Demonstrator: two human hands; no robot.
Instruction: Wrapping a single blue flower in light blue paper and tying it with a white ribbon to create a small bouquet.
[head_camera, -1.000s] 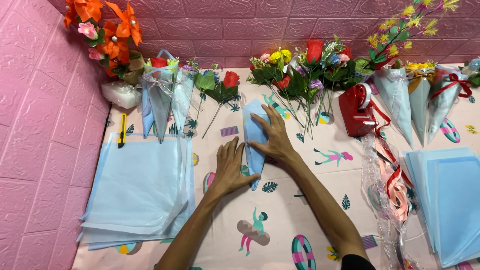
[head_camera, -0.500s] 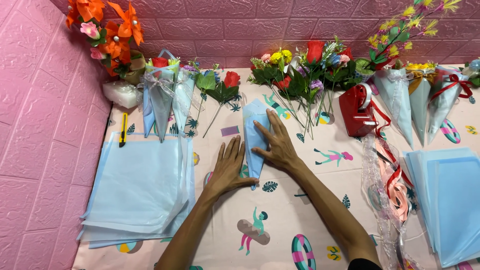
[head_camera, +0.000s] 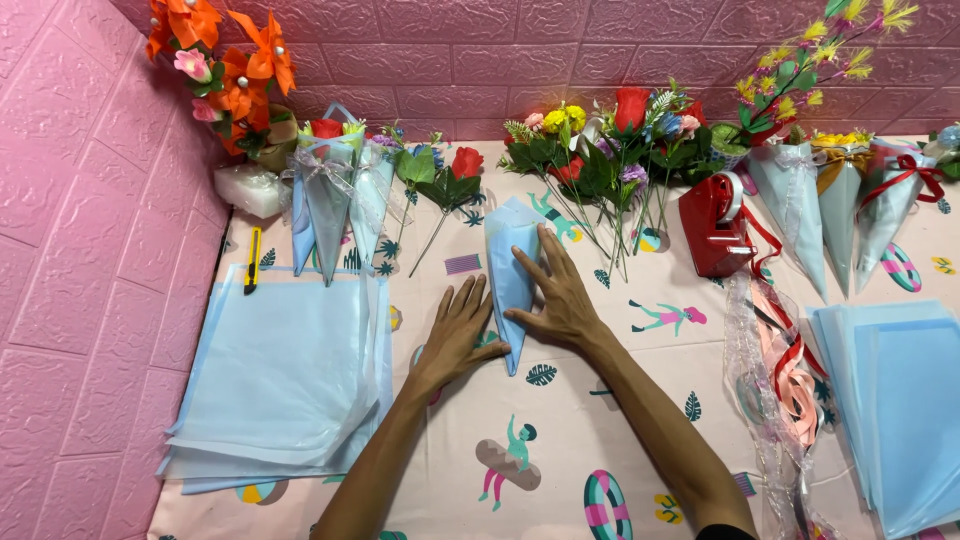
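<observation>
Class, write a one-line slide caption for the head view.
Two hands, left hand and right hand, press a folded blue paper cone flat on a patterned table beside artificial flowers.

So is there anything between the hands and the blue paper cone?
No, nothing visible. Both hands lie flat right on the blue paper cone: the right hand presses its right side and the left hand touches its lower left edge, near the tip.

Bare cloth (head_camera: 600, 400) btwn paper stack (head_camera: 285, 370) & ribbons (head_camera: 780, 370).
</observation>
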